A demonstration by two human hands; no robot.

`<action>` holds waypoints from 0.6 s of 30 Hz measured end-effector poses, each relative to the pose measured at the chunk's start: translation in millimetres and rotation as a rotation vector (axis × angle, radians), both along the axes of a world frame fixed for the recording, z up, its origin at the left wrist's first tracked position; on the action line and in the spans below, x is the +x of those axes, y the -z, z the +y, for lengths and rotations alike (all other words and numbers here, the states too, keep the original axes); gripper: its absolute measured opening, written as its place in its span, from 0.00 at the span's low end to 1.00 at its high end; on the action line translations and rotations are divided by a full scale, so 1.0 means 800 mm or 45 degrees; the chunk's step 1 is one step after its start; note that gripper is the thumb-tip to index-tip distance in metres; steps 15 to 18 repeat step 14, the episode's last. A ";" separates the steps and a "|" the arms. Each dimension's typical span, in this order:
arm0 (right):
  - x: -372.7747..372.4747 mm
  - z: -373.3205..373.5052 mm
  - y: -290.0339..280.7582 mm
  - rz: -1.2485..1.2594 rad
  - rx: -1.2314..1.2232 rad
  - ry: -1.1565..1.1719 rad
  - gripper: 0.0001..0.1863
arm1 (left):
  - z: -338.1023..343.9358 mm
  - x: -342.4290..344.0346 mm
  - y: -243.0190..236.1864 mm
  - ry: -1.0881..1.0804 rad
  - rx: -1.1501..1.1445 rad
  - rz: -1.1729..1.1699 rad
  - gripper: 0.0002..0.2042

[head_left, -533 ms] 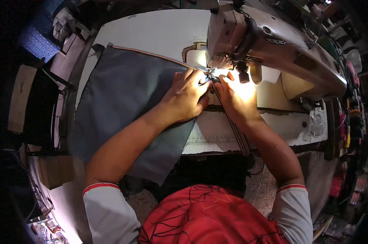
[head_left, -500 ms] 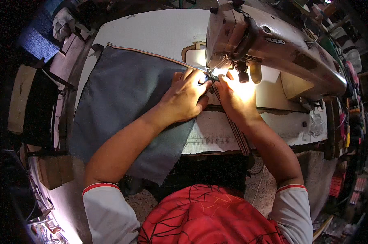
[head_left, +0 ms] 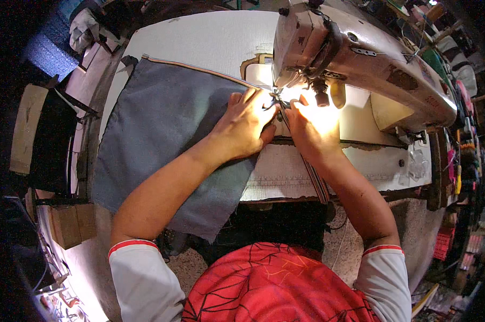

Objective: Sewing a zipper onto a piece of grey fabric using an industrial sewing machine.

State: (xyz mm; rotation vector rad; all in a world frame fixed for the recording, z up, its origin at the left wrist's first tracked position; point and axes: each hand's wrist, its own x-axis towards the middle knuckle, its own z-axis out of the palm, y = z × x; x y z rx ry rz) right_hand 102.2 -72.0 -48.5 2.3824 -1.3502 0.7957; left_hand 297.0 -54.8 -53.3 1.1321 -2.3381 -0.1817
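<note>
A piece of grey cloth lies over the left part of the sewing table and hangs past its front edge. Along its far edge runs a narrow striped tape, reaching the lit needle area of the sewing machine. My left hand is closed on the cloth just left of the needle, fingers bent. Close by on the right, my right hand pinches the loose striped tape, which trails toward the front edge. Glare and my fingers hide the exact contact at the presser foot.
The white tabletop carries a printed ruler scale along its front. A small clear plastic bag lies at the right end. Wooden blocks stand at the left, and crowded shelves line the right side.
Almost nothing differs. Both hands keep their places beside the needle, and the view has shifted very slightly.
</note>
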 end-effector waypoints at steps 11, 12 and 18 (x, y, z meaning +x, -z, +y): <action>0.005 0.005 -0.011 0.094 0.101 0.017 0.07 | 0.000 -0.002 -0.002 -0.015 0.030 0.017 0.20; 0.006 0.006 -0.014 0.176 0.060 0.002 0.07 | 0.001 0.000 -0.003 -0.019 0.031 0.016 0.20; 0.005 0.007 -0.014 0.239 0.139 0.013 0.09 | 0.001 0.001 -0.005 -0.003 0.041 -0.012 0.21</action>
